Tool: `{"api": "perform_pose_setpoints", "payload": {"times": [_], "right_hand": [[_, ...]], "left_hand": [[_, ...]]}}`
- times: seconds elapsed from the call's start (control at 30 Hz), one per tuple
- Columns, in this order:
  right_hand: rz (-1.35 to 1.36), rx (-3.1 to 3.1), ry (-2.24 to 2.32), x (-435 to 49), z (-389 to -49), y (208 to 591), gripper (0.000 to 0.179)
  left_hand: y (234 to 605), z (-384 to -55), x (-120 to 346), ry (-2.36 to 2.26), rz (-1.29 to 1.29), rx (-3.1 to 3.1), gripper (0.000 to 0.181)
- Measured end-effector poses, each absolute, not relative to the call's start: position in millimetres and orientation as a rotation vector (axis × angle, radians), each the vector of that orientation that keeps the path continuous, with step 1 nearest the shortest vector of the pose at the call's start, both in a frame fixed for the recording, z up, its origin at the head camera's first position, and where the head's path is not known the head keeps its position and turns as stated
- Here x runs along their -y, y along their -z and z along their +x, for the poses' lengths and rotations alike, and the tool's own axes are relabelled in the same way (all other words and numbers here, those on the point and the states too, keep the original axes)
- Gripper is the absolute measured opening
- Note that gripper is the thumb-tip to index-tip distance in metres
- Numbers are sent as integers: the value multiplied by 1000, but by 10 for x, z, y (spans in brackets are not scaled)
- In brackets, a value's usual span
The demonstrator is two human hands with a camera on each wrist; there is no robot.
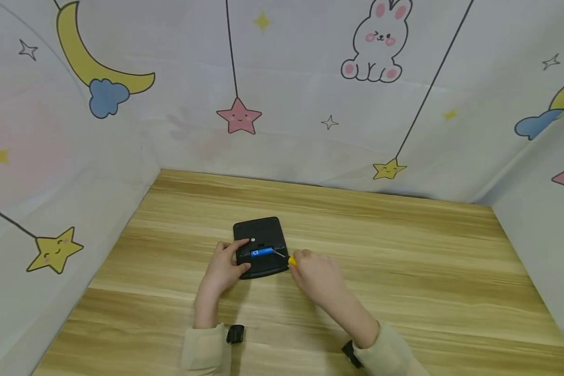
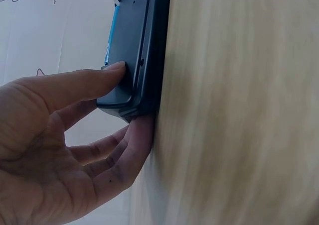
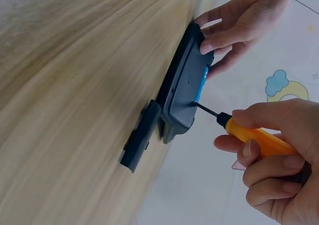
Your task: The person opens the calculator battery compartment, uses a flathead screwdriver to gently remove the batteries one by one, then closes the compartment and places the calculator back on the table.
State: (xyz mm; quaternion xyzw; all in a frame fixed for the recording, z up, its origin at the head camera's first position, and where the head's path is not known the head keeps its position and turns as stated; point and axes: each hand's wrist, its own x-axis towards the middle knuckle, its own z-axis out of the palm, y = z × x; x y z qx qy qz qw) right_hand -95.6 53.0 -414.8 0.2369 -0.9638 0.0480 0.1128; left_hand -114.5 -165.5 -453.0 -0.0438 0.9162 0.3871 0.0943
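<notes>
The nearer left hand (image 1: 222, 266) grips a flat black plastic device (image 1: 265, 231) at its left edge; inside lies a blue cylindrical battery (image 1: 261, 252), long axis left-to-right. At its right end, the right hand (image 1: 318, 274) holds a yellow-handled metal screwdriver's (image 3: 246, 131) tip.

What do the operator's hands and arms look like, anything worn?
Left hand and right hand are bare, no gloves. Pale beige left sleeve and right sleeve; small black pieces show beside both cuffs.
</notes>
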Motion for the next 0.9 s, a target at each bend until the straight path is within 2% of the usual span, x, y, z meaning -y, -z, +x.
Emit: {"api": "perform_pose_setpoints", "payload": {"times": [0.47, 0.9], "right_hand": [[775, 2843, -39, -437, -1061, 4002, 28], [866, 2886, 78, -260, -1160, 3778, 27]], "left_hand": [[4538, -1154, 1641, -1157, -138, -2702, 60], [4525, -1142, 1645, -1173, -141, -2699, 58]]}}
